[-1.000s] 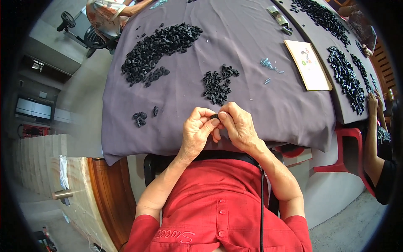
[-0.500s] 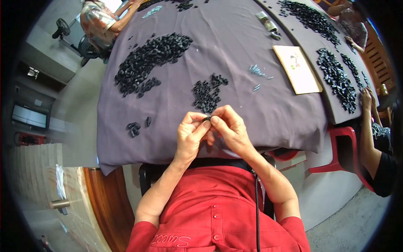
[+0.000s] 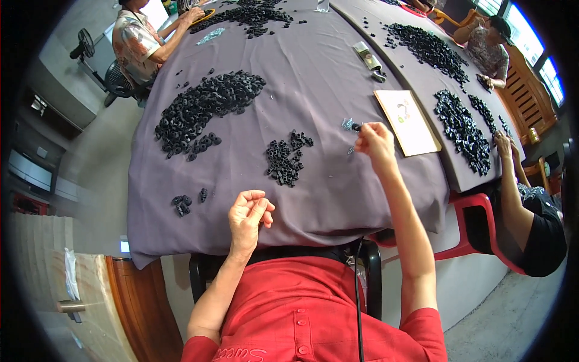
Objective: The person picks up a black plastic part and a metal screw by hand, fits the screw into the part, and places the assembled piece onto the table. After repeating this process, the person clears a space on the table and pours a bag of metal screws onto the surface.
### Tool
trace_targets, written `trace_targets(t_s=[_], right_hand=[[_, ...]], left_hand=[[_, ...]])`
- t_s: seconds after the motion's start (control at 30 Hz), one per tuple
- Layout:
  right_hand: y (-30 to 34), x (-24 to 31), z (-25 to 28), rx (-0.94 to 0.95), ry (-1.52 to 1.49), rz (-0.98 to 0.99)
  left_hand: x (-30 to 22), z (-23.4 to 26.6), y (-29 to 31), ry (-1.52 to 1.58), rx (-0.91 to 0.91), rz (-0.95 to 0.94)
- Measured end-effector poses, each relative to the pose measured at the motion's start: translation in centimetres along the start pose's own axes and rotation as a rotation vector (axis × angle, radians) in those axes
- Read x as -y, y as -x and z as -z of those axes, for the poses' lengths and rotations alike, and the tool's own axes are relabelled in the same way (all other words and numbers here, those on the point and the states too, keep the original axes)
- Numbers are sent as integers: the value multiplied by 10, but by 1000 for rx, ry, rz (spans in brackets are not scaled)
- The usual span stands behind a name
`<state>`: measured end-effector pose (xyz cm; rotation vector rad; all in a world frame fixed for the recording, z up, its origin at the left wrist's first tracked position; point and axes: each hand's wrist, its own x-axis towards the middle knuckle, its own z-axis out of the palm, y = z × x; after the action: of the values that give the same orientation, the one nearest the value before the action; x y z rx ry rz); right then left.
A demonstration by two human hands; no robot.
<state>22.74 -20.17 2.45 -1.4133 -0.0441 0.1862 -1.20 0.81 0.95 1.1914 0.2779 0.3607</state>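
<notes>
My right hand (image 3: 376, 145) reaches out over the cloth-covered table, fingers pinched on a small black plastic part (image 3: 356, 127). Right beside its fingertips lies a small heap of thin silvery-blue pins (image 3: 347, 123). My left hand (image 3: 246, 220) hovers near the table's front edge, thumb pressed to curled fingers; whatever is between them, if anything, is hidden. Ahead of it sits a small pile of black ring-like parts (image 3: 283, 163). Farther left spreads a larger pile of similar black parts (image 3: 208, 105), with a small cluster (image 3: 181, 206) closer to me.
A light board (image 3: 408, 123) lies right of my right hand, below a small bottle-like item (image 3: 367, 56). A second table bears more black piles (image 3: 461, 133). Other people (image 3: 136, 45) work around the tables. A red chair (image 3: 470, 226) stands at right.
My hands were together over a small dark part near the front edge. The right has moved forward and right to the pins; the left has drawn slightly back and left. My view has shifted.
</notes>
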Motion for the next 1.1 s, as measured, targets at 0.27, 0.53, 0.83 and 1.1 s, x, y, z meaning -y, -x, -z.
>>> trace_targets(t_s=[0.27,0.53,0.83,1.1], right_hand=[[-126,14,36,-127,-116,158],[-80,1,2,-60,14,165],[8,10,-24,81,-95,171],[-13,63,-5,5,62,238]], left_hand=[[2,-3,2,-43,16,-12],[3,-1,9,-88,9,-31],[5,-1,9,-133,10,-45],[5,0,9,-140,19,-37]])
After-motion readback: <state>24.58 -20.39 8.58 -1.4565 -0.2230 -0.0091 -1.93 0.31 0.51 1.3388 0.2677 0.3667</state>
